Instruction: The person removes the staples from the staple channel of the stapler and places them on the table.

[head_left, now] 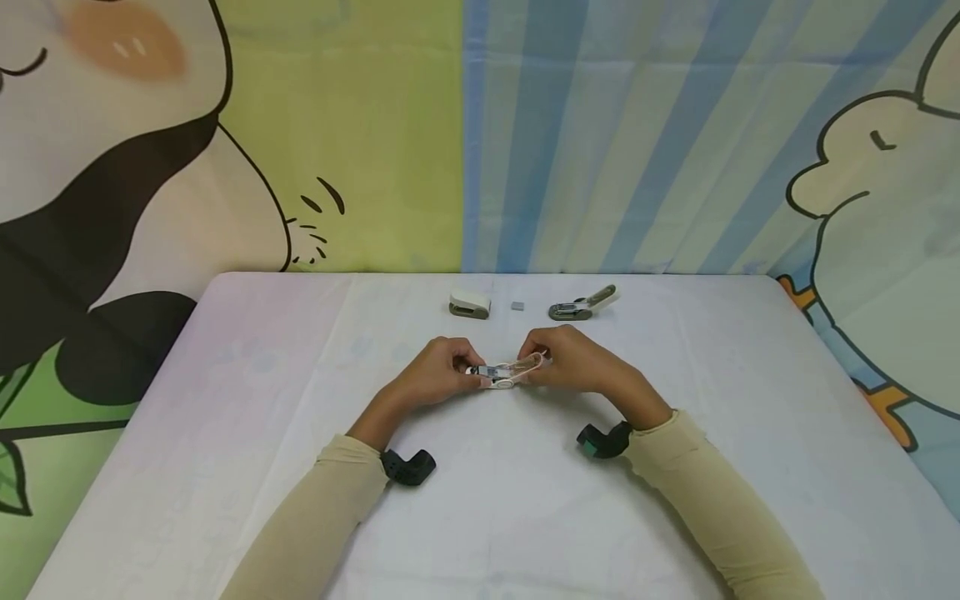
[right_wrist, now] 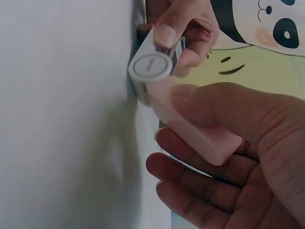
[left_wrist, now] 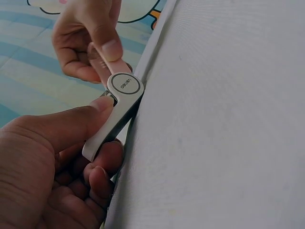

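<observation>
A small white and pink stapler (head_left: pixel 504 383), swung wide apart at its round hinge, is held between both hands a little above the white tabletop. My left hand (head_left: pixel 442 371) pinches the white part with its metal rail; in the left wrist view the thumb (left_wrist: pixel 102 106) presses near the hinge and the fingers curl beneath. The right hand (head_left: pixel 570 358) grips the pink arm (right_wrist: pixel 190 126), its thumb on one face and fingers behind. Round lettered discs mark the hinge (left_wrist: pixel 126 84). The inside of the rail is too small to make out.
Beyond the hands, a white and olive stapler (head_left: pixel 469 307), a small grey block (head_left: pixel 517 306) and an opened olive stapler (head_left: pixel 581 308) lie in a row on the white-covered table (head_left: pixel 480 500). A printed cartoon curtain (head_left: pixel 600 133) hangs behind the table's far edge.
</observation>
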Demonstrator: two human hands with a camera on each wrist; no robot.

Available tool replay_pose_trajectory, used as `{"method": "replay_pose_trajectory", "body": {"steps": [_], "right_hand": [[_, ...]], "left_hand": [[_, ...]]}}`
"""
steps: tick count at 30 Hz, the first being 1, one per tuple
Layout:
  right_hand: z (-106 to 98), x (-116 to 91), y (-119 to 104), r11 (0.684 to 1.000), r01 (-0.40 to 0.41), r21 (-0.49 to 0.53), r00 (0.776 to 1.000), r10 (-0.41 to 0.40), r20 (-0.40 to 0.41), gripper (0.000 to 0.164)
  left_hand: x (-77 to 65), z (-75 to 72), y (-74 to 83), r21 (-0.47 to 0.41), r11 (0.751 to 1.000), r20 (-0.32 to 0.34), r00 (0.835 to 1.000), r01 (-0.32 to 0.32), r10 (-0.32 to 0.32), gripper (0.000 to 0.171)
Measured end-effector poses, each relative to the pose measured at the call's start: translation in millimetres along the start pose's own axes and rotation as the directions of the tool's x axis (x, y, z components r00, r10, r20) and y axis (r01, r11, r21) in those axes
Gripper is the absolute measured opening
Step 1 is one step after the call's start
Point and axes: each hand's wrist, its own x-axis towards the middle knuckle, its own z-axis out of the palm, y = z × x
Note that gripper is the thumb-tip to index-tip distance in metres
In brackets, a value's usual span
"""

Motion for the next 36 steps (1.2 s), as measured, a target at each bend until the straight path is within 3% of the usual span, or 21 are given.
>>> {"method": "replay_pose_trajectory", "body": {"steps": [6,20,23,26,30,33,36], "right_hand": [[-2,0,2,0.997,-0.083,-0.005,0.995,0.083,0.053,0.019],[-4,-1,2,0.989,-0.1,-0.106,0.991,0.108,0.077,0.022],[-5,-3,2,0.988,-0.075,-0.133,0.995,0.082,0.054,0.03],[-4,-3,-1,0.985,-0.019,-0.169,0.999,0.012,-0.043,0.039],[0,-5,-13,0.982,0.101,-0.161,0.977,-0.129,-0.173,0.032],[6,-4,-23,0.981,0.17,-0.098,0.969,-0.185,-0.162,0.025],[13,-3,-27,0.984,0.173,-0.05,0.977,-0.178,-0.12,0.021]], "left_hand": [[-0.5,0.0,0.7,-0.002,1.0,0.003,1.0,0.015,-0.015,0.014],[0.0,-0.5,0.4,-0.001,1.0,0.004,1.0,0.001,-0.001,0.015],[-0.1,-0.7,0.3,0.0,1.0,0.01,1.0,-0.005,0.005,0.015],[-0.3,-1.3,0.4,0.012,1.0,0.017,1.0,-0.012,0.012,0.014],[-0.3,-1.4,1.8,0.045,0.999,0.026,1.0,-0.016,0.015,0.015],[-0.3,-1.3,3.1,0.067,0.998,0.029,0.999,-0.014,0.012,0.016],[0.1,-0.8,4.3,0.081,0.996,0.026,1.0,-0.019,0.017,0.015]]}}
